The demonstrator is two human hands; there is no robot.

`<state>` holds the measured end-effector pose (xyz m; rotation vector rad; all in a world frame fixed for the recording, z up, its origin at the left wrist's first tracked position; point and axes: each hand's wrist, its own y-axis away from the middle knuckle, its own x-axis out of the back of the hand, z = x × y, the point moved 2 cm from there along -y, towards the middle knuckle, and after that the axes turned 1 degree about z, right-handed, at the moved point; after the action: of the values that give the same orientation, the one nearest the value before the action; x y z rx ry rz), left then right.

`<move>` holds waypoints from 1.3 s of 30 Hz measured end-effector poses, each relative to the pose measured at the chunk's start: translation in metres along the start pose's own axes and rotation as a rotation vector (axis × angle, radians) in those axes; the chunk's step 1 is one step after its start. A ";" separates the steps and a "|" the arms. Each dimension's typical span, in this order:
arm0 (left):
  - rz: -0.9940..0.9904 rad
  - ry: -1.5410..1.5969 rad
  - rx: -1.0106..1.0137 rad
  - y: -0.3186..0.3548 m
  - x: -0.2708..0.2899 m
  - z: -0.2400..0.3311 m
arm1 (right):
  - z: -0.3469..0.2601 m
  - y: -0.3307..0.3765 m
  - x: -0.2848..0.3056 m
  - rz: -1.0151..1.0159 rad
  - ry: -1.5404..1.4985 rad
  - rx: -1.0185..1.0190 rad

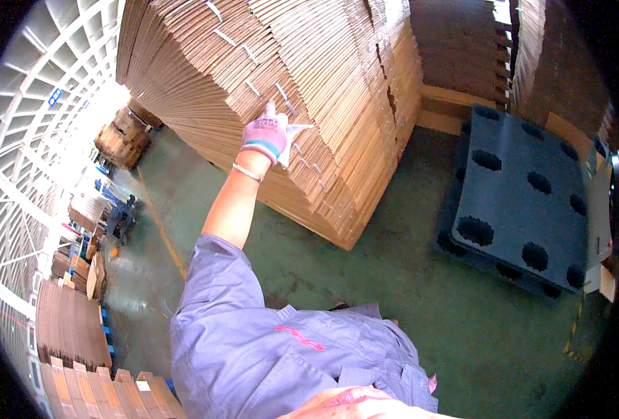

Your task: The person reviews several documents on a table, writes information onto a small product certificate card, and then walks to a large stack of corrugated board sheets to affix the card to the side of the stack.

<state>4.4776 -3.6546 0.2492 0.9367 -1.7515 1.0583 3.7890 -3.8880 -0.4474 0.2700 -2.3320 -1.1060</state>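
head | left fingers | white paper beside | cardboard stack just beyond

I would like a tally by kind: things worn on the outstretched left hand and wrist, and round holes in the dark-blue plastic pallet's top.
Pinkish fabric glove with teal cuff: 1
Thin pale wristband: 1
Dark round holes: 9
Total: 11
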 end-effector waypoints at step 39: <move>0.243 -0.099 -0.013 0.005 0.095 -0.027 | -0.021 -0.030 -0.038 -0.031 0.076 0.096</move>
<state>4.4476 -3.6435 0.3432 0.7938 -1.9899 1.1693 3.8310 -3.9061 -0.4739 0.3787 -2.3234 -0.9828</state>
